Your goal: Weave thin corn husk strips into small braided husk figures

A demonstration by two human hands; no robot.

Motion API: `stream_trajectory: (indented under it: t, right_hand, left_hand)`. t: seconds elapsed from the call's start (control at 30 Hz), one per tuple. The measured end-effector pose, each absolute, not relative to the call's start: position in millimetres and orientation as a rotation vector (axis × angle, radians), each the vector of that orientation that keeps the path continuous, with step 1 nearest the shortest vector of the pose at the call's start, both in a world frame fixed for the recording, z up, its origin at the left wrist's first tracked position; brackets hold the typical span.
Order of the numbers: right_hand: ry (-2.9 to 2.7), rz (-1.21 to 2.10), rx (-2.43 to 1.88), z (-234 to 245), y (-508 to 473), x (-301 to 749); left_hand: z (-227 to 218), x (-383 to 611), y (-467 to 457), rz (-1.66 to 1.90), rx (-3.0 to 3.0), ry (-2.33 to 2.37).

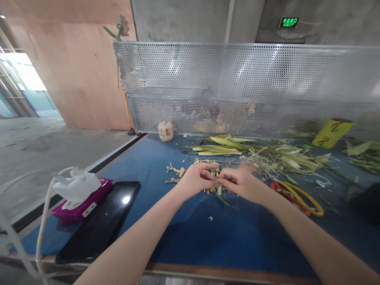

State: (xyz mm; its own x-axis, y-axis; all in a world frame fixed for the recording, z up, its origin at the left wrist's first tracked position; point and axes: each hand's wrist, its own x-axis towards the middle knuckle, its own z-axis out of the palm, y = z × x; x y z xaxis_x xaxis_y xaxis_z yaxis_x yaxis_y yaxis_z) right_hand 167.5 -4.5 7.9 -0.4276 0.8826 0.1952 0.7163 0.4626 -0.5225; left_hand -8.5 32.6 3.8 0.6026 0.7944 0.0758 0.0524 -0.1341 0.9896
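Observation:
Over the middle of the blue table point(184, 233), my left hand point(197, 179) and my right hand point(245, 184) meet with thumbs and fingertips pinched together. Between and just below them is a pale green husk strip point(219, 190), its thin green ends trailing onto the table. My fingers partly cover it. Small braided pale pieces point(179, 171) lie beside my left hand, partly hidden by it. Behind my hands are long green corn husks point(219, 149) and a heap of shredded fibres point(267, 160). Right of my right wrist lies a red-and-yellow-handled tool point(297, 198).
A perforated metal screen point(190, 79) closes the table's back, a person blurred behind it. Before it stand a jar point(165, 131) and a tilted yellow container point(333, 133). At left are a black tablet-like device point(103, 221), a magenta box point(80, 208), a white charger point(78, 187) and cables.

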Motion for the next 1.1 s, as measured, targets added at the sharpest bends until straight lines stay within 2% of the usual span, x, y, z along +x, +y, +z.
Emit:
stream_trajectory:
  t: [0.27, 1.1]
  right_hand:
    - [-2.218, 0.599, -1.290, 7, -4, 164]
    - [-2.383, 0.601, -1.300, 15, -8, 169]
  left_hand:
    - [6, -8, 31, 0.721, 1.555, 0.749]
    - [16, -10, 25, 0.537, 1.604, 0.782]
